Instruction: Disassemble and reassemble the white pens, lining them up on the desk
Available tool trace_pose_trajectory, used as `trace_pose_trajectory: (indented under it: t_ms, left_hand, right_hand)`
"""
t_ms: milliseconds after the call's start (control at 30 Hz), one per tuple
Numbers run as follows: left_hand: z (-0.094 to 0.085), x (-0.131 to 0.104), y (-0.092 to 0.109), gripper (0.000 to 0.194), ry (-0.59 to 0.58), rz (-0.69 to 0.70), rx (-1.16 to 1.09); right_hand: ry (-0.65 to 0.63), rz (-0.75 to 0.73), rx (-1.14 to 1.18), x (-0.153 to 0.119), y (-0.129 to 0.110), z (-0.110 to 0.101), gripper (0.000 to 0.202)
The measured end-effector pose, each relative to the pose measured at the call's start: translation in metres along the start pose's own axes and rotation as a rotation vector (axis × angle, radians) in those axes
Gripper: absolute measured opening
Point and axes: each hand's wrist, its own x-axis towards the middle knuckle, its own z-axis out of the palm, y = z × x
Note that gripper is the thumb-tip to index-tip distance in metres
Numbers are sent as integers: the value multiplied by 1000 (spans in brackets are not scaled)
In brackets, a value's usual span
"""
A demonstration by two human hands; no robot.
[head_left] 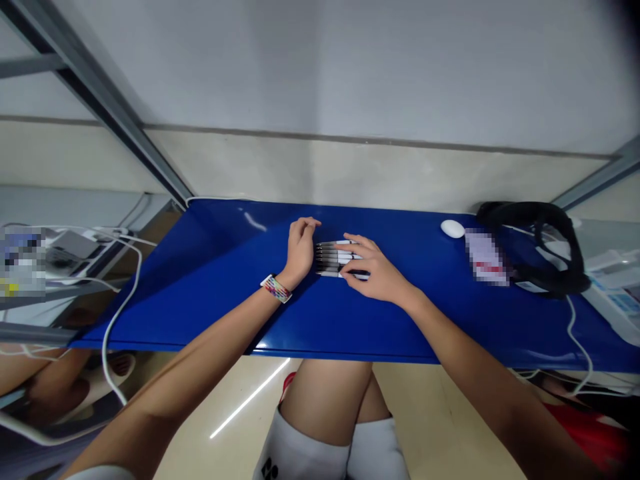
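A row of several white pens with dark grey front ends (329,259) lies side by side on the blue table (225,267). My right hand (375,272) spans the row from the right, thumb at the near side and fingers over the far side and top. Part of the pens is hidden under those fingers. On the left, my left hand (300,250) stands on its edge, its palm side beside the pen tips and its fingers stretched out and bent over at the top. It holds nothing that I can see. A colourful woven band with a white piece (276,288) circles my left wrist.
To the right lie a white oval object (453,229), a blurred packet (486,257) and a black headset-like strap (563,247). White cables (120,313) hang at the left table end. Grey metal posts (115,120) flank the table; a wall closes off the back.
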Motion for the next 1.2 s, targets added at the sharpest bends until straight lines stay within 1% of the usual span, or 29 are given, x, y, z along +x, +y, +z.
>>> trace_pose_trajectory:
  t_ms: [67, 167, 267, 333, 467, 533, 667, 767, 833, 933, 1000, 1100, 1200]
  left_hand:
    - [0, 0, 0, 26, -10, 2, 8]
    - [0, 1, 2, 27, -12, 3, 10]
    - [1, 1, 3, 29, -15, 13, -6]
    - [1, 1, 4, 29, -8, 19, -12]
    - [1, 1, 6, 28, 19, 33, -54]
    - [0, 1, 8, 27, 0, 31, -80]
    - [-2, -1, 16, 27, -96, 41, -117]
    - [-4, -3, 23, 31, -152, 61, -135]
    - [-5, -5, 27, 35, -211, 88, -147]
    - [-7, -7, 30, 37, -336, 115, -142]
    - [-8, -7, 30, 30, -398, 112, -120]
    - [-8, -5, 28, 20, -430, 115, -77]
    - [-8, -2, 24, 18, -413, 133, -55]
  right_hand:
    - [-20, -2, -11, 0, -1, 3, 14]
    - [-47, -23, -46, 0, -1, 3, 4]
    - [-88, -65, -110, 0, 0, 1, 8]
    - [-106, -83, -125, 0, -1, 0, 6]
    - [-94, -74, -98, 0, -3, 1, 9]
    - [-57, -56, -54, 1, -4, 1, 10]
    - [63, -7, 39, 4, -5, 0, 8]
    - [179, 124, 34, 5, -1, -2, 4]
    - [244, 210, -3, 4, 4, -2, 2]
    - [281, 252, -46, 3, 12, -3, 7]
    - [293, 256, -55, 2, 16, -3, 10]
    - [335, 272, -66, 2, 20, -5, 12]
    - [392, 349, -49, 3, 25, -7, 18]
